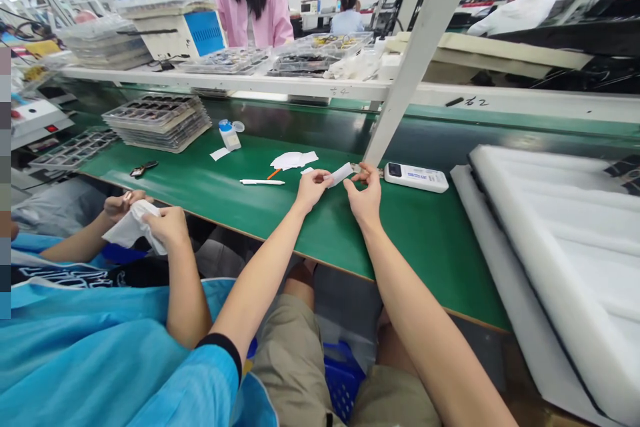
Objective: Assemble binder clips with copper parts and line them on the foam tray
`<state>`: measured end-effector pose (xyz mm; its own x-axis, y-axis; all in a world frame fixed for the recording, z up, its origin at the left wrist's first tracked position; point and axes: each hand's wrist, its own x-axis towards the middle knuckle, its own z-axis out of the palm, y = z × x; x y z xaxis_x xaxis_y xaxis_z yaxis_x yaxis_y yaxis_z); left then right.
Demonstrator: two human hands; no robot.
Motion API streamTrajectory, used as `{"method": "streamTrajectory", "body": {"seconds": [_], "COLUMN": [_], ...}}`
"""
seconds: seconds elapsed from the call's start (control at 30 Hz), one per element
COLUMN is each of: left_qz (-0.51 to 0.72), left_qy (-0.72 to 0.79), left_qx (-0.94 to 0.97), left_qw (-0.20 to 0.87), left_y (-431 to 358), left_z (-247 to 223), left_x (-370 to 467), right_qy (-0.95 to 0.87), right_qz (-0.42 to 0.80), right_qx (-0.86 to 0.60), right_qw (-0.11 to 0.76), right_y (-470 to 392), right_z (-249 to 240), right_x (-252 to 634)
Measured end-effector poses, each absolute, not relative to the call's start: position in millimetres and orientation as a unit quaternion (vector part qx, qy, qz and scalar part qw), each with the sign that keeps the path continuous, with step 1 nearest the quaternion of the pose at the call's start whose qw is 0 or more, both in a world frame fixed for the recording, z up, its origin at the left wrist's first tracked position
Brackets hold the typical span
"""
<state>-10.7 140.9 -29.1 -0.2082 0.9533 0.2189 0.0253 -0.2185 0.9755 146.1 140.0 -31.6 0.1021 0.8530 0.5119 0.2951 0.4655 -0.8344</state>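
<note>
My left hand [313, 189] pinches the left end of a small white paper strip [341, 175] above the green bench. My right hand [365, 195] is at the strip's other end, its fingers curled in beside a small metallic piece [356, 168]. Exactly what those fingers grip is too small to make out. Just right of that hand lies a white handheld device [417, 177] with a dark window and blue print. Left of my hands is a loose pile of white paper pieces [294, 159], with an orange stick [274, 174] and a white pen [263, 182] near it.
A small white bottle with a blue cap [229, 136] and stacked clear trays [157, 121] stand at the back left. White foam sheets [565, 240] fill the right side. A slanted post [417, 47] rises behind my hands. On the left, a co-worker's hands hold white cloth [133, 223].
</note>
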Motion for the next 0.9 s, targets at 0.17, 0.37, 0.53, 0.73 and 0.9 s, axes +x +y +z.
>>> {"method": "streamTrajectory", "body": {"seconds": [0.17,0.37,0.53,0.73,0.9], "left_qz": [0.597,0.593,0.594,0.603,0.628], "left_qy": [0.493,0.492,0.486,0.479,0.512], "left_qx": [0.494,0.490,0.483,0.477,0.476], "left_qw": [0.395,0.408,0.423,0.424,0.342], "left_y": [140.8,139.5,137.3,135.4,134.1], "left_z": [-28.7,-27.7,-25.3,-24.5,-26.9], "left_x": [-10.7,-10.0,-8.8,-6.9,-7.4], "right_qy": [-0.636,-0.563,-0.556,-0.571,-0.570], "right_qz": [0.299,0.381,0.434,0.416,0.411], "right_qx": [-0.440,-0.471,-0.482,-0.498,-0.511], "right_qw": [0.560,0.562,0.519,0.504,0.494], "right_y": [138.4,147.3,144.8,138.9,139.2], "right_z": [-29.9,-33.6,-30.7,-26.8,-29.5], "right_x": [143.0,142.0,142.8,143.7,144.3]}}
